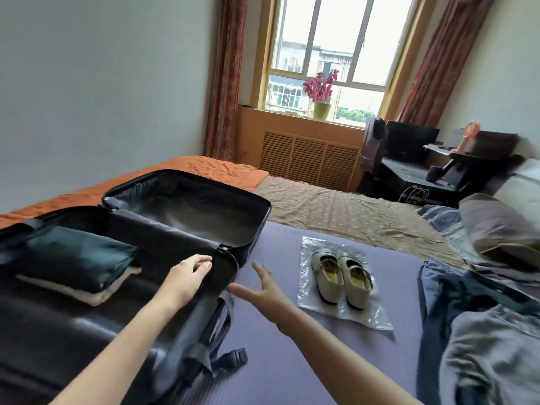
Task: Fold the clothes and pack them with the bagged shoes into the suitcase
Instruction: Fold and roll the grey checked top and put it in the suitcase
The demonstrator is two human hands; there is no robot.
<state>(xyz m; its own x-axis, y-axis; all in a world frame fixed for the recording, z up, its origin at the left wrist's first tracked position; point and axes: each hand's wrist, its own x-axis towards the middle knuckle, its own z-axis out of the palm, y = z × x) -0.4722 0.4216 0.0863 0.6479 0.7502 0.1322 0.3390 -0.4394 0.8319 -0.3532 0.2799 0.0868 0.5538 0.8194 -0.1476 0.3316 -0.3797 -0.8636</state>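
A black suitcase [187,211] lies open on the bed at the left. Its near half holds a folded dark teal garment [79,255] stacked on a folded cream garment [96,293]. My left hand [187,276] hovers over the suitcase's middle divider, fingers loosely bent, holding nothing. My right hand [263,290] is stretched out open above the purple mat, just right of the suitcase. A pair of cream shoes [342,279] lies in a clear plastic bag [365,317] further right on the mat. Unfolded blue and grey clothes [479,331] lie heaped at the right edge.
A purple mat [280,361] covers the bed in front of me. A suitcase strap with a buckle [233,356] hangs out onto it. Pillows [496,226] lie at the far right; a desk with a monitor [412,141] stands beyond the bed under the window.
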